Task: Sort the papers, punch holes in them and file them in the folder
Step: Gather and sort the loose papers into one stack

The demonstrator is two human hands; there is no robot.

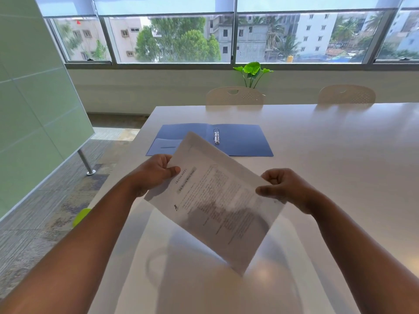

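I hold a stack of printed papers [217, 200] tilted in the air above the white table [317, 143]. My left hand [156, 172] pinches its left edge near the heading. My right hand [283, 185] grips the right edge. Beyond the papers a blue ring folder [244, 139] lies open and flat on the table, its metal rings [216, 135] standing near the spine. The papers cover part of the folder's left flap. No hole punch is in view.
Two pale chairs [234, 96] [347, 94] stand at the table's far side, with a green plant [252, 72] behind them under the windows. A frosted glass partition [34, 109] on a metal foot stands at the left over carpeted floor.
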